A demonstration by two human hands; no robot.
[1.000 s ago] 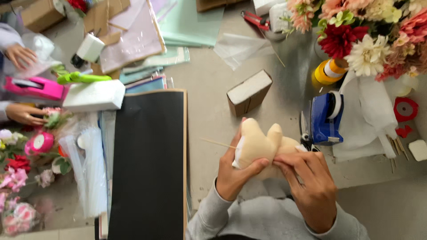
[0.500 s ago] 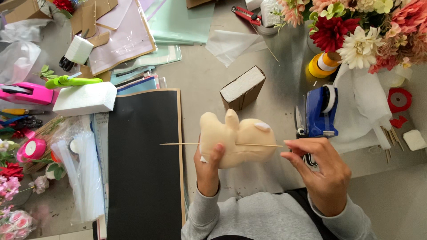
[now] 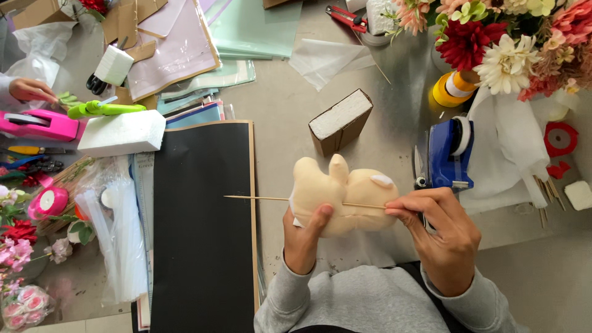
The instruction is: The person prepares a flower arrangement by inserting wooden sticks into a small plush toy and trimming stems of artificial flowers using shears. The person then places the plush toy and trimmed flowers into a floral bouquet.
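Cluttered grey table (image 3: 290,111); left hand (image 3: 303,239) grips the cream plush toy (image 3: 342,194), right hand (image 3: 445,237) pinches a thin wooden skewer (image 3: 259,198), its middle hidden.

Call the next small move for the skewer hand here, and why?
Probably keep sliding the thin wooden skewer leftward. The right hand pinches its near end right against the cream plush toy, the left hand grips the toy from below, and the tip already sticks out over the black sheet. Little stick is left to push.

Left hand (image 3: 302,237) gripping cream plush toy (image 3: 342,194), right hand (image 3: 447,237) pinching wooden skewer (image 3: 259,198)
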